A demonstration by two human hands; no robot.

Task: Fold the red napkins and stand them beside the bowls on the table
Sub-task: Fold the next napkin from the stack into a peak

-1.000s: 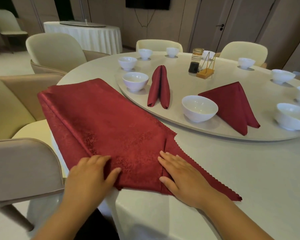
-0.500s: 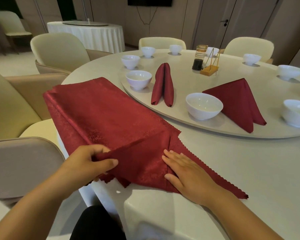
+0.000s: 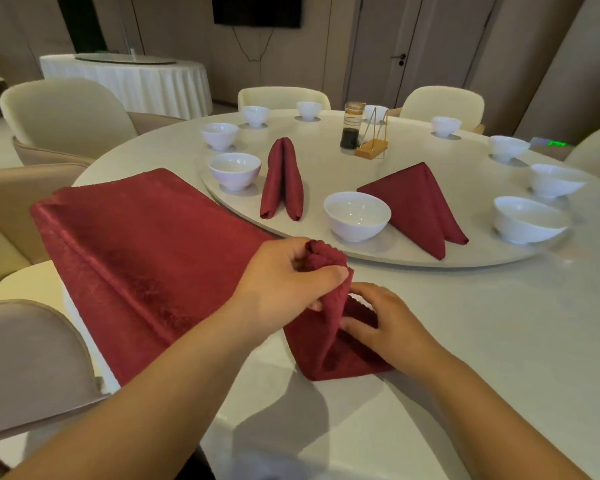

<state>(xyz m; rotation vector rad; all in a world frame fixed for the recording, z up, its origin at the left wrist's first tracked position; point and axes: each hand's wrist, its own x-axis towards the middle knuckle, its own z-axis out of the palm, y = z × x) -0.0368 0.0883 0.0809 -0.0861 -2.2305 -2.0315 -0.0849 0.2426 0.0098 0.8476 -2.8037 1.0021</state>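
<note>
Left grip [image 3: 286,282] pinched on raised corner of red napkin [image 3: 329,355]; right grip [image 3: 388,327] spread flat, pressing fold onto surface [image 3: 499,341]. Glass jar [image 3: 352,128] holds dark contents low down.

Unfolded red napkin [image 3: 146,265] hangs off table [image 3: 465,323] at 8 o'clock, near corner raised (bunched). Narrow napkin [image 3: 282,180] stands at 3 o'clock of left bowl [image 3: 234,169]; wide napkin [image 3: 420,206] at 2 o'clock of near bowl [image 3: 356,214].
</note>
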